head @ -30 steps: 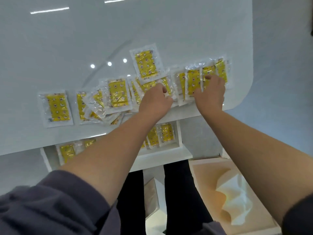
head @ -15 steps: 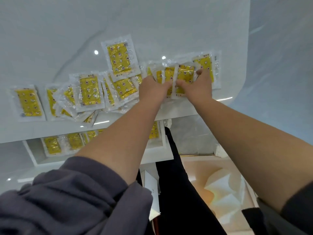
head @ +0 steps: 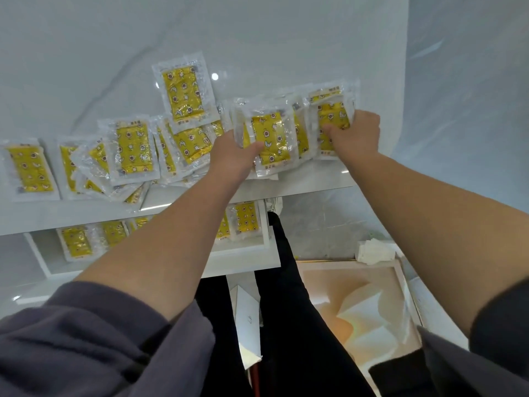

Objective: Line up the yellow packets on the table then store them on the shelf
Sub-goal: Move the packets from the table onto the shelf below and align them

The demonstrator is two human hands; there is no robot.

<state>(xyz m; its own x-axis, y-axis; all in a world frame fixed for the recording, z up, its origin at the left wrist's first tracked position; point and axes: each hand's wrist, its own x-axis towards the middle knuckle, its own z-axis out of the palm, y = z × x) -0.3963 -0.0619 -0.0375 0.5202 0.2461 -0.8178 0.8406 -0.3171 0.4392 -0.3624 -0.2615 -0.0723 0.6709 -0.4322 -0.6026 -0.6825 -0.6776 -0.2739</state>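
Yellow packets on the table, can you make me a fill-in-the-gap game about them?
1. The left hand and right hand each grip a bunch of ____ star-patterned plastic packets.
2. One packet lies alone at the row's far ____ end.
3. More packets lie on the white ____ under the glossy white table.
Missing words: yellow, left, shelf.

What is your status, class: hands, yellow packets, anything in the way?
Hands: left hand grips a packet bunch, right hand grips the end packets. Loose: other packets overlapping on the table. Below: shelf part filled.
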